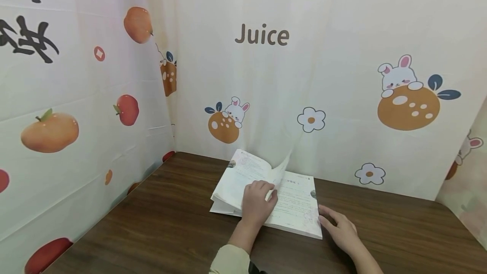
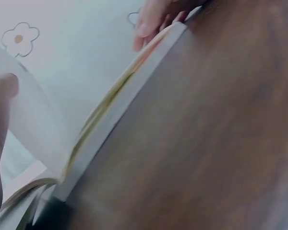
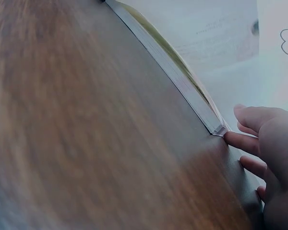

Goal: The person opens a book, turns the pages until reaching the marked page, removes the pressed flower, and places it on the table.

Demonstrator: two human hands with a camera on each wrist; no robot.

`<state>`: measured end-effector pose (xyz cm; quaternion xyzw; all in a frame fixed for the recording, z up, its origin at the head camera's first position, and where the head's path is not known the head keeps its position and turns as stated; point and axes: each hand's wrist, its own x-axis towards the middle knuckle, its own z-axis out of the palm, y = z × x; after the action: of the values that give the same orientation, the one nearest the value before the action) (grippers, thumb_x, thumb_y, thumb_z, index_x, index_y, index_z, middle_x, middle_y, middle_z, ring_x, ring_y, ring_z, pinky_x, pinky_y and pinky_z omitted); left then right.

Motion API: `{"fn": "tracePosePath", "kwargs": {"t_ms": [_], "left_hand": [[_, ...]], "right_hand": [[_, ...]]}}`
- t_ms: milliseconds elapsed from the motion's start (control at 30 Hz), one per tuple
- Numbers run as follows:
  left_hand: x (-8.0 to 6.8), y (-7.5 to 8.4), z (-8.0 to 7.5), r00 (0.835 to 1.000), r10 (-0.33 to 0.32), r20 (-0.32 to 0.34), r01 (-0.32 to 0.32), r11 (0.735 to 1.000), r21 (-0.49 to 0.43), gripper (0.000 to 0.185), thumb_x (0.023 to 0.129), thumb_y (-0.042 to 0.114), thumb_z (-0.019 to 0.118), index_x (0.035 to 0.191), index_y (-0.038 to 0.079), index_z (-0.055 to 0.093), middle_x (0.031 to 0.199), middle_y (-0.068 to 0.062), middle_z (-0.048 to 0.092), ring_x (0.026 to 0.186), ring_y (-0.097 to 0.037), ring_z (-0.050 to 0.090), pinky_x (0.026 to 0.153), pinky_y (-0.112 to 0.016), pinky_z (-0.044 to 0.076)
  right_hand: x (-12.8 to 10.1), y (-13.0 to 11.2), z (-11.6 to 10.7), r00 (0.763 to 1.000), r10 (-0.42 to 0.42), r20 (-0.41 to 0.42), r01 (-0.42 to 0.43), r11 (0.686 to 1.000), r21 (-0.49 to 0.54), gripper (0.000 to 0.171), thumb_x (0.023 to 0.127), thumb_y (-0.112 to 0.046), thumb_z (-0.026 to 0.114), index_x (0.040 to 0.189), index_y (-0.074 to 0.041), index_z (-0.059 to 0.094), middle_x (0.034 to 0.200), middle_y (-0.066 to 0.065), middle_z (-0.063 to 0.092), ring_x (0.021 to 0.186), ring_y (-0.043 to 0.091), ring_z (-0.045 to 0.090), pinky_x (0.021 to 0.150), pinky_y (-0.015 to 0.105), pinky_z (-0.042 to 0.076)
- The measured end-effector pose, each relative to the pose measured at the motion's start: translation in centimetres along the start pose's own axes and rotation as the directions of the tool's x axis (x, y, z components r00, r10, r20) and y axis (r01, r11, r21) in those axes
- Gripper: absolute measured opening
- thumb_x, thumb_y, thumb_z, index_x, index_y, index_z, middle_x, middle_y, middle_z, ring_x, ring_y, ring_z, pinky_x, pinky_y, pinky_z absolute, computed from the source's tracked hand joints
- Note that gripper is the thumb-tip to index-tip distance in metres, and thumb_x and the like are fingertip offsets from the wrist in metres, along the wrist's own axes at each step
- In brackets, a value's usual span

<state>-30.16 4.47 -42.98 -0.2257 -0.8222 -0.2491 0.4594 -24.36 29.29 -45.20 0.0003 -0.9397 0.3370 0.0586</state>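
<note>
An open book (image 1: 294, 206) lies on the table, with printed text and pictures at the page edges. One page (image 1: 282, 171) stands up from the middle, its upper end curving to the right. My left hand (image 1: 258, 202) is over the middle of the book and pinches this page low down, fingers bent and thumb on its right side. In the left wrist view the thumb (image 2: 7, 88) overlaps the raised page, while the other fingers are hidden. My right hand (image 1: 340, 227) rests beside the book's right edge, fingers loosely bent, index fingertip (image 3: 230, 138) at the near corner.
The brown wooden table (image 1: 171, 223) extends to both sides of the book. Behind it hangs a pale printed curtain (image 1: 342, 54), close to the book's far edge. Another printed curtain (image 1: 95, 79) runs along the left side of the table.
</note>
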Motion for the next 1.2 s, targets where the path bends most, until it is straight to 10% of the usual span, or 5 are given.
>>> {"fn": "tracePosePath", "kwargs": {"t_ms": [367, 800, 933, 1200], "left_hand": [[0.9, -4.2, -2.4, 0.966, -0.184, -0.180, 0.161, 0.978, -0.134, 0.024, 0.075, 0.018, 0.067, 0.060, 0.012, 0.049, 0.063, 0.003, 0.053, 0.061, -0.015, 0.048, 0.055, -0.029, 0.038], [0.4, -7.8, -6.1, 0.922, -0.374, 0.098, 0.386, 0.869, -0.309, 0.034, 0.083, 0.014, 0.063, 0.055, 0.013, 0.044, 0.056, 0.006, 0.041, 0.052, -0.009, 0.040, 0.046, -0.022, 0.034], [0.2, -8.7, -6.9, 0.861, -0.448, 0.240, 0.506, 0.800, -0.323, 0.036, 0.085, 0.014, 0.060, 0.055, 0.011, 0.041, 0.052, 0.004, 0.035, 0.049, -0.010, 0.036, 0.045, -0.024, 0.030], [-0.1, -10.4, -7.9, 0.655, -0.563, 0.504, 0.704, 0.698, -0.135, 0.024, 0.087, 0.023, 0.056, 0.067, 0.011, 0.050, 0.061, -0.001, 0.042, 0.058, -0.016, 0.042, 0.052, -0.029, 0.034]], "right_hand": [[0.2, 0.0, 0.1, 1.000, 0.006, 0.002, -0.006, 1.000, -0.012, 0.053, 0.091, -0.042, 0.053, 0.132, -0.007, 0.050, 0.135, 0.020, 0.045, 0.125, 0.047, 0.030, 0.091, 0.068, 0.015], [-0.2, 0.0, 0.1, 0.998, -0.063, 0.003, 0.063, 0.997, -0.053, 0.047, 0.082, -0.043, 0.065, 0.118, -0.014, 0.063, 0.130, 0.022, 0.050, 0.123, 0.046, 0.036, 0.090, 0.068, 0.019], [-0.2, -0.1, 0.1, 0.998, -0.070, -0.003, 0.070, 0.996, -0.055, 0.046, 0.080, -0.043, 0.067, 0.115, -0.014, 0.064, 0.128, 0.019, 0.052, 0.122, 0.045, 0.037, 0.090, 0.066, 0.019], [-0.2, -0.1, 0.2, 0.998, -0.069, -0.007, 0.069, 0.995, -0.069, 0.046, 0.080, -0.043, 0.068, 0.114, -0.014, 0.065, 0.127, 0.017, 0.054, 0.121, 0.044, 0.039, 0.090, 0.066, 0.020]]}}
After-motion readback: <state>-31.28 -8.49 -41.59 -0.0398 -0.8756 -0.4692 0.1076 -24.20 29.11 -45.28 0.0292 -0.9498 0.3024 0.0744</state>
